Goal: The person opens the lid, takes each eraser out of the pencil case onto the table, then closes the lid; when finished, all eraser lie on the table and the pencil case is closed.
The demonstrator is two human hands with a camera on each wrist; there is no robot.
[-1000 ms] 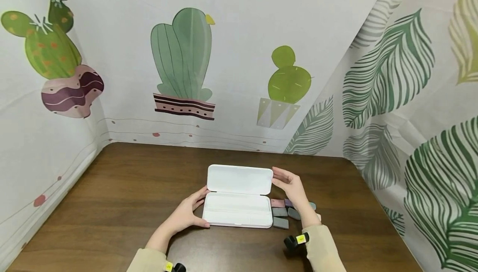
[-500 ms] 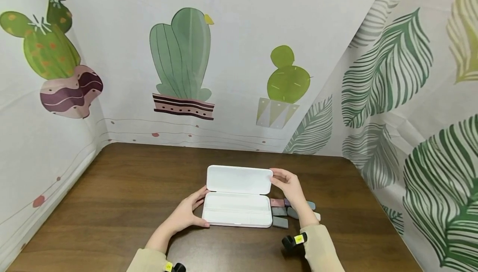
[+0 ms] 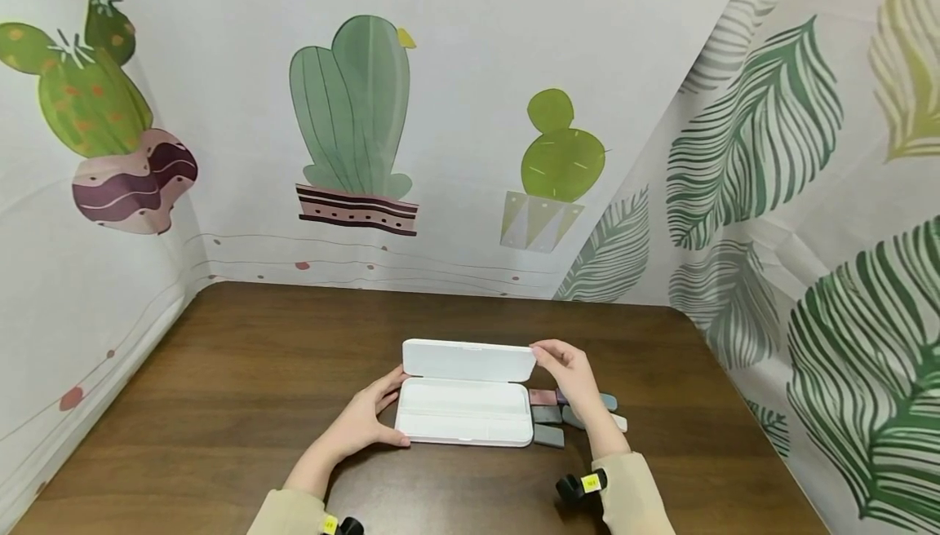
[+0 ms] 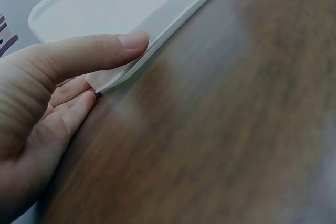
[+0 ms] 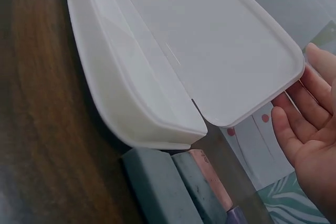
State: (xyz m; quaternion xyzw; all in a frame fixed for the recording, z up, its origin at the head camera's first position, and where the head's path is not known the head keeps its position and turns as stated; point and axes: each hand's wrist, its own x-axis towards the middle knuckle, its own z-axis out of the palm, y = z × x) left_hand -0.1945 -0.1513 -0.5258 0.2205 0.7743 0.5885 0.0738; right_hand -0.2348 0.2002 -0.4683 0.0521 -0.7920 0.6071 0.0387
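Observation:
A white hinged pencil case (image 3: pixel 464 417) lies on the table with its lid (image 3: pixel 467 362) raised at the back; nothing is visible inside. My left hand (image 3: pixel 360 419) grips its left end, thumb at the front corner and fingers at the back corner. At the lid's right edge, my right hand (image 3: pixel 574 376) holds the upper corner; in the right wrist view the fingers (image 5: pixel 307 106) lie behind the lid. Close to the case's right end are several small blocks, among them a grey block (image 3: pixel 548 436) and a pink block (image 3: pixel 543 397). My right forearm partly hides them.
A blue-grey block (image 3: pixel 609 402) and a white piece (image 3: pixel 620 422) lie right of my right wrist. The brown wooden table (image 3: pixel 294 339) meets a patterned cloth backdrop (image 3: pixel 463 111) at the back. Each wrist carries a small black camera (image 3: pixel 573 486).
The lid has tipped forward from leaning back to more upright, moved by my right hand at its edge. My left hand and the case's base stay in place.

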